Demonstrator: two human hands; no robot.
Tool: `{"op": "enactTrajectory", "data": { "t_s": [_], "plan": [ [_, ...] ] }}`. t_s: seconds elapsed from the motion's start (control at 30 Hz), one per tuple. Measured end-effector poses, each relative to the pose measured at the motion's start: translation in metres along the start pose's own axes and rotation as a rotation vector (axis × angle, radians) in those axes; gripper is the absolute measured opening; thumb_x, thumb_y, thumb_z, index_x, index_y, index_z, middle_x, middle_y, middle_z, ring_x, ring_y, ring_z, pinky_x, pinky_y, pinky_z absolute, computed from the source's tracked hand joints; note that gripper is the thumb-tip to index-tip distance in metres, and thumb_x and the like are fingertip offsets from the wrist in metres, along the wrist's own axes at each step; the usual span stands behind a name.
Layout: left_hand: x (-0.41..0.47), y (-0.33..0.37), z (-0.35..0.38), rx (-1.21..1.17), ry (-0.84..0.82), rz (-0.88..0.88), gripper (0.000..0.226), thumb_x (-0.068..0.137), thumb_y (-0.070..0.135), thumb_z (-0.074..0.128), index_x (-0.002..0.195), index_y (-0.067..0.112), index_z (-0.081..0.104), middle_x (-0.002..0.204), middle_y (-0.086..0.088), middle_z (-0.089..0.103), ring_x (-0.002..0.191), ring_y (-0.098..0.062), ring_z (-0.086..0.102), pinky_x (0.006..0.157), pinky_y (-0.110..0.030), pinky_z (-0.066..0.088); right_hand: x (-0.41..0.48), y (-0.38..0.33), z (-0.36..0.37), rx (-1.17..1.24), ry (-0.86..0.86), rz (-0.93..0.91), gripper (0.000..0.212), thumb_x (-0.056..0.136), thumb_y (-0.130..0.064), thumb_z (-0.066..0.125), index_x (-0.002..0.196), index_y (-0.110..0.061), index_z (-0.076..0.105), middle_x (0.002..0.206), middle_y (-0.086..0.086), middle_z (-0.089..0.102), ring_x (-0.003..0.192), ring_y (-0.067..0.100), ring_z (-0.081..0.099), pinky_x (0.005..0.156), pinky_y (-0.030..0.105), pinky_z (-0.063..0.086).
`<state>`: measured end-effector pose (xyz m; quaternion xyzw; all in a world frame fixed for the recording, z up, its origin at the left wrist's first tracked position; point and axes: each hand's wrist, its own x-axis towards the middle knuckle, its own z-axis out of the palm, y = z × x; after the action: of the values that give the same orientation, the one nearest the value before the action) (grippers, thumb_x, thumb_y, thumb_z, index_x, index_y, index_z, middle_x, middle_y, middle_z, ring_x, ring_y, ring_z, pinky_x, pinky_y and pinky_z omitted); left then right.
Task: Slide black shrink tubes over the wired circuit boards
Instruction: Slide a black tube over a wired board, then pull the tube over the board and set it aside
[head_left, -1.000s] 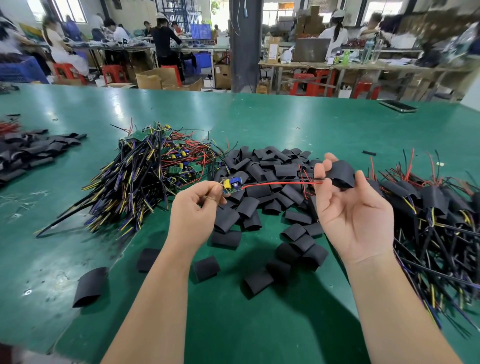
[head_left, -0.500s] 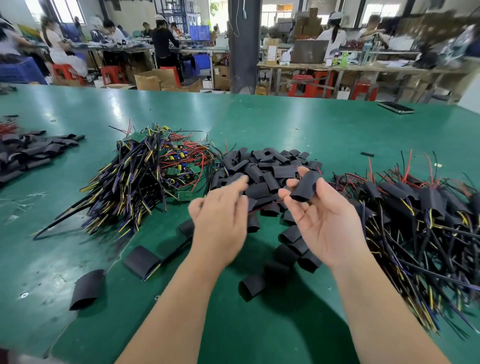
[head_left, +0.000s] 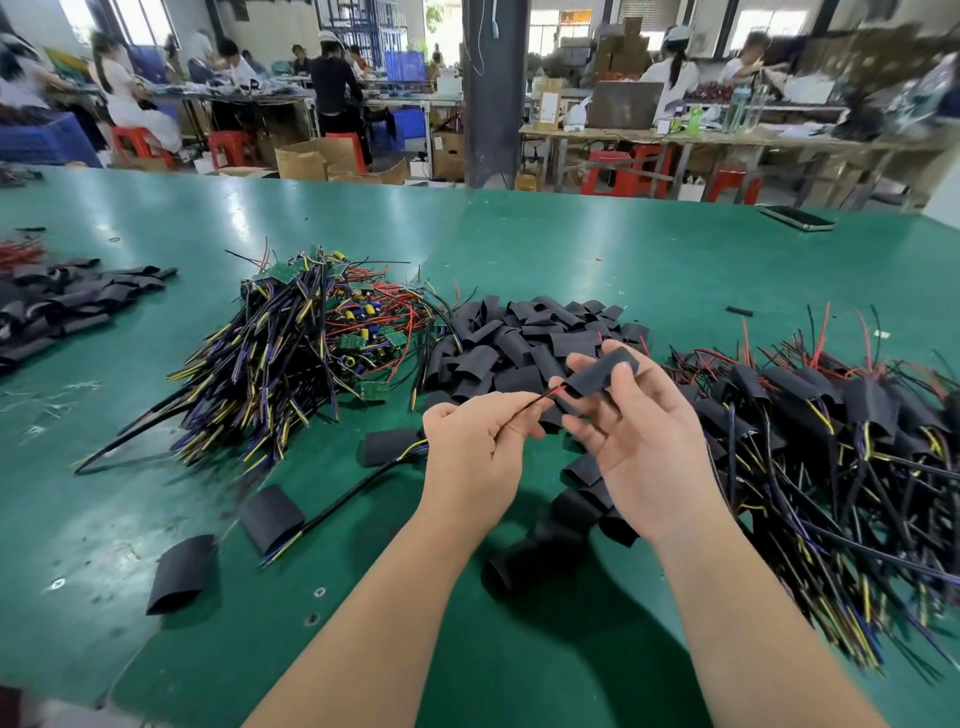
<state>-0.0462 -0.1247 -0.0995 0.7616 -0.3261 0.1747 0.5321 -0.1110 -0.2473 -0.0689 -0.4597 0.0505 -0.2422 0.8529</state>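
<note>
My right hand (head_left: 641, 441) pinches a black shrink tube (head_left: 597, 376) between thumb and fingers, just above the table. My left hand (head_left: 475, 452) pinches the red and black wires (head_left: 540, 402) whose ends enter the tube's near opening. The black cable (head_left: 363, 488) of the same piece trails down-left from my left hand across the green table (head_left: 571, 249). The circuit board itself is hidden. A heap of loose black tubes (head_left: 519, 343) lies behind my hands. Bare wired boards (head_left: 301, 353) are piled at the left, sleeved ones (head_left: 831, 441) at the right.
Single tubes (head_left: 182, 574) lie scattered on the near left of the table. Another stack of black tubes (head_left: 67, 306) sits at the far left edge. A phone (head_left: 797, 217) lies at the far right. People work at benches beyond the table.
My hands have drawn together. The left hand, flat over the pile before, now pinches the wire ends at the mouth of the tube my right hand holds.
</note>
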Motion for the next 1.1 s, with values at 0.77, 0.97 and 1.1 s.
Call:
{"op": "enactTrajectory", "data": {
  "t_s": [0.77,0.97,1.1],
  "plan": [
    [0.006,-0.042,-0.035,0.601,-0.252,-0.232,0.018,0.093,0.036,0.053,0.1,0.039,0.068,0.134,0.016,0.045,0.123,-0.014,0.036,0.098,-0.034,0.019,0.01,-0.01,-0.019,-0.06,0.174,-0.133,0.009,0.069,-0.009,0.071,0.068,-0.018,0.069,0.063,-0.001,0.066,0.051,0.01,0.061,0.048,0.016,0.046],
    [0.006,-0.032,-0.024,0.517,-0.447,-0.087,0.045,0.088,0.054,0.053,0.13,0.039,0.051,0.13,0.018,0.045,0.12,-0.012,0.036,0.096,-0.034,0.023,0.012,-0.017,-0.022,0.118,0.199,-0.082,0.01,0.072,-0.009,0.065,0.073,-0.018,0.069,0.067,-0.005,0.067,0.053,0.005,0.059,0.05,0.013,0.045],
    [0.007,-0.022,-0.013,0.554,-0.421,0.043,0.018,0.094,0.034,0.056,0.101,0.022,0.068,0.11,0.01,0.059,0.105,-0.017,0.049,0.087,-0.032,0.036,0.01,-0.02,-0.017,0.172,0.188,-0.05,0.019,0.074,-0.011,0.064,0.061,-0.023,0.071,0.067,-0.008,0.066,0.053,0.002,0.058,0.049,0.011,0.044]
  ]
}}
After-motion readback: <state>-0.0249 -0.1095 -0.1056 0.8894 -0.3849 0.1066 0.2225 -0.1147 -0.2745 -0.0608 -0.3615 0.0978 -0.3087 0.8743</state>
